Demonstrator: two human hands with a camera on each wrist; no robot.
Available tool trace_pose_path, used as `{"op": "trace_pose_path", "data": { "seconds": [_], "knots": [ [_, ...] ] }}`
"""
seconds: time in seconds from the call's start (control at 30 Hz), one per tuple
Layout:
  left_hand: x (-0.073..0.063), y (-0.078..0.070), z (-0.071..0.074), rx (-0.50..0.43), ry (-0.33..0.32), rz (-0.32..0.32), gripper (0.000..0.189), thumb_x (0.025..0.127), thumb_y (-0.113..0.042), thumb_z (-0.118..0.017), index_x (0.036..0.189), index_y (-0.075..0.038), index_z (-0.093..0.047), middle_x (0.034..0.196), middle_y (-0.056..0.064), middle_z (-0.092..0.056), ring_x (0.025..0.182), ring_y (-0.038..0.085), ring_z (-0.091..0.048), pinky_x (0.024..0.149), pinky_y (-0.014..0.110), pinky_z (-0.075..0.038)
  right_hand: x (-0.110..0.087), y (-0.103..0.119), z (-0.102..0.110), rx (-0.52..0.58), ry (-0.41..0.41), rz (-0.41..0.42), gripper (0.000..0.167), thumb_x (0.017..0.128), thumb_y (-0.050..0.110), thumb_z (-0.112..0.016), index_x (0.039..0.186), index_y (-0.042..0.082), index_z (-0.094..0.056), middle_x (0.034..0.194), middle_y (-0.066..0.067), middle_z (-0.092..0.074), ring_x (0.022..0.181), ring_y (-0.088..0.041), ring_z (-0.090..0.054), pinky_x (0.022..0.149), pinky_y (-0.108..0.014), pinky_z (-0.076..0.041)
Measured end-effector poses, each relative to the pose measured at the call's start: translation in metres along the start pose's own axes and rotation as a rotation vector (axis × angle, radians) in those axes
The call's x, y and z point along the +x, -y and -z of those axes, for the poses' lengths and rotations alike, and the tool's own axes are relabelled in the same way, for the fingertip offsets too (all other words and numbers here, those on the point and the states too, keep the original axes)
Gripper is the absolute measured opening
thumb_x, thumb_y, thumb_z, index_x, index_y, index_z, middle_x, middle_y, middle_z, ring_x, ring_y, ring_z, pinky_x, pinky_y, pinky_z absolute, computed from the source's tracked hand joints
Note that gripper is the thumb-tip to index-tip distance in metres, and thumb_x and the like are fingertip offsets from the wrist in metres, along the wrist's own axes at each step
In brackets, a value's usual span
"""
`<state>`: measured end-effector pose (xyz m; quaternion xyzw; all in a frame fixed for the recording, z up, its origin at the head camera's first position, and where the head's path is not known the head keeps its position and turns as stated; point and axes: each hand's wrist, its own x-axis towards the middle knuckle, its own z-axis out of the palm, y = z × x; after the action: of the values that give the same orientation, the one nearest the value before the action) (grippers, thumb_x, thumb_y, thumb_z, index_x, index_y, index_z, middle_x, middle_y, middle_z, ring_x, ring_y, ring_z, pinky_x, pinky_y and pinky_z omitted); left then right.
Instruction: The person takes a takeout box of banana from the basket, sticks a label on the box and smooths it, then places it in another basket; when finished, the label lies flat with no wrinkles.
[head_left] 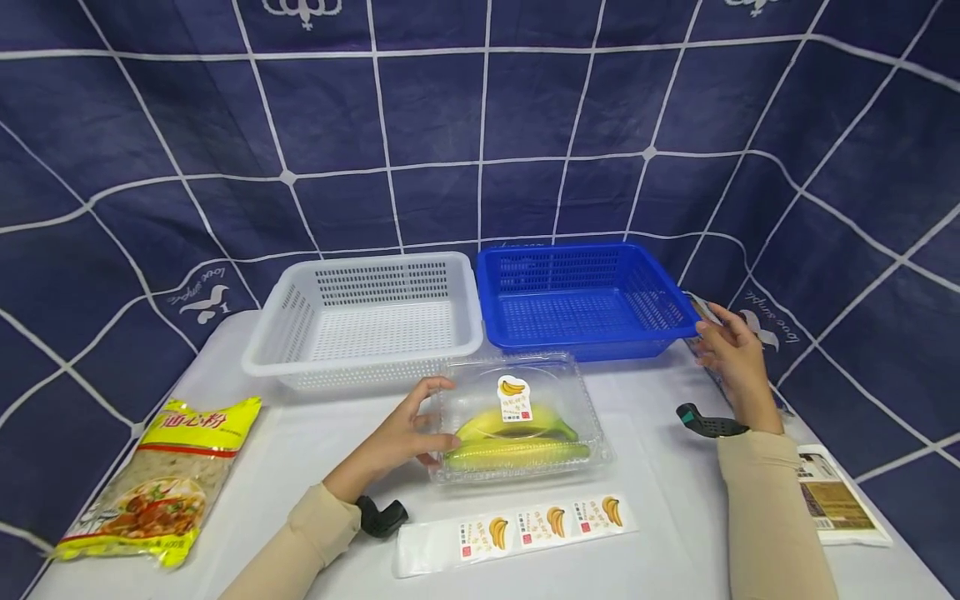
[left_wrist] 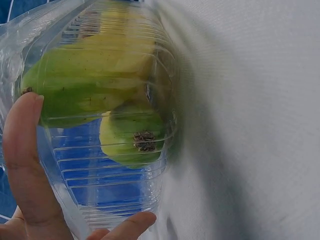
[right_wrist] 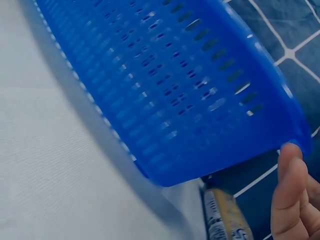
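Observation:
A clear plastic clamshell box point(head_left: 525, 379) with a banana-picture label on its lid sits in front of the baskets. Green-yellow bananas point(left_wrist: 85, 80) lie inside it. My left hand point(head_left: 412, 425) holds the box's left end, thumb on the front part and fingers farther back. At the right, my right hand point(head_left: 738, 358) is by the front right corner of the blue basket point(right_wrist: 200, 125), fingers loosely bent. One of its fingertips overlaps the basket rim in the right wrist view. A packet point(right_wrist: 225, 215) lies beyond that corner, partly hidden.
A white basket point(head_left: 363, 367) stands left of the blue one. A yellow pasta bag point(head_left: 165, 483) lies at the left. In front is a strip of banana labels point(head_left: 517, 533). Another package point(head_left: 840, 496) lies beside the right sleeve. A dark checked cloth point(head_left: 435, 125) hangs behind.

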<state>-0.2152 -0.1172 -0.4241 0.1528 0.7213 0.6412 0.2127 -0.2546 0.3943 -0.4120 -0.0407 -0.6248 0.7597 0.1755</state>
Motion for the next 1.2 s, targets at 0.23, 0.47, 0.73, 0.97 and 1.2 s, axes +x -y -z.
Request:
{"op": "trace_pose_path", "data": {
  "seconds": [0.23, 0.47, 0.73, 0.97, 1.2],
  "knots": [
    [-0.002, -0.001, 0.003, 0.002, 0.004, 0.0, 0.082, 0.087, -0.003, -0.081, 0.156, -0.007, -0.036, 0.178, 0.019, -0.006, 0.153, 0.068, -0.02, 0.058, 0.037, -0.064, 0.002, -0.006, 0.001, -0.058, 0.053, -0.03, 0.028, 0.106, 0.009, -0.07, 0.124, 0.03, -0.072, 0.093, 0.01, -0.077, 0.072, -0.006, -0.071, 0.058, -0.019, -0.058],
    [-0.011, -0.011, 0.005, 0.007, 0.012, 0.011, 0.082, 0.089, -0.006, -0.081, 0.157, -0.008, -0.036, 0.177, 0.021, -0.003, 0.153, 0.066, -0.022, 0.06, 0.035, -0.063, 0.003, -0.005, -0.001, -0.051, 0.029, -0.099, 0.025, 0.105, 0.013, -0.073, 0.126, 0.027, -0.071, 0.094, 0.012, -0.077, 0.073, -0.005, -0.071, 0.06, -0.019, -0.058],
    [-0.024, -0.031, 0.003, -0.001, 0.032, 0.004, 0.082, 0.088, -0.007, -0.08, 0.156, -0.006, -0.035, 0.175, 0.024, -0.007, 0.15, 0.063, -0.033, 0.059, 0.036, -0.063, -0.001, -0.003, 0.0, -0.048, 0.025, -0.114, 0.024, 0.106, 0.013, -0.072, 0.124, 0.029, -0.07, 0.095, 0.014, -0.077, 0.073, -0.005, -0.071, 0.061, -0.018, -0.058],
    [-0.028, -0.055, 0.004, 0.011, 0.058, -0.018, 0.083, 0.088, -0.008, -0.081, 0.157, -0.008, -0.036, 0.173, 0.022, -0.011, 0.149, 0.059, -0.038, 0.059, 0.038, -0.064, 0.001, -0.004, 0.0, -0.065, 0.019, -0.126, 0.026, 0.106, 0.015, -0.072, 0.127, 0.029, -0.068, 0.094, 0.013, -0.074, 0.075, -0.005, -0.071, 0.062, -0.019, -0.059],
    [-0.024, -0.08, 0.011, 0.06, 0.069, -0.064, 0.083, 0.09, -0.012, -0.082, 0.159, -0.009, -0.034, 0.172, 0.023, -0.014, 0.145, 0.058, -0.043, 0.06, 0.038, -0.064, 0.002, -0.005, 0.002, -0.057, 0.029, -0.149, 0.03, 0.107, 0.016, -0.07, 0.133, 0.029, -0.065, 0.094, 0.013, -0.075, 0.076, -0.005, -0.071, 0.063, -0.02, -0.06]
  ]
}}
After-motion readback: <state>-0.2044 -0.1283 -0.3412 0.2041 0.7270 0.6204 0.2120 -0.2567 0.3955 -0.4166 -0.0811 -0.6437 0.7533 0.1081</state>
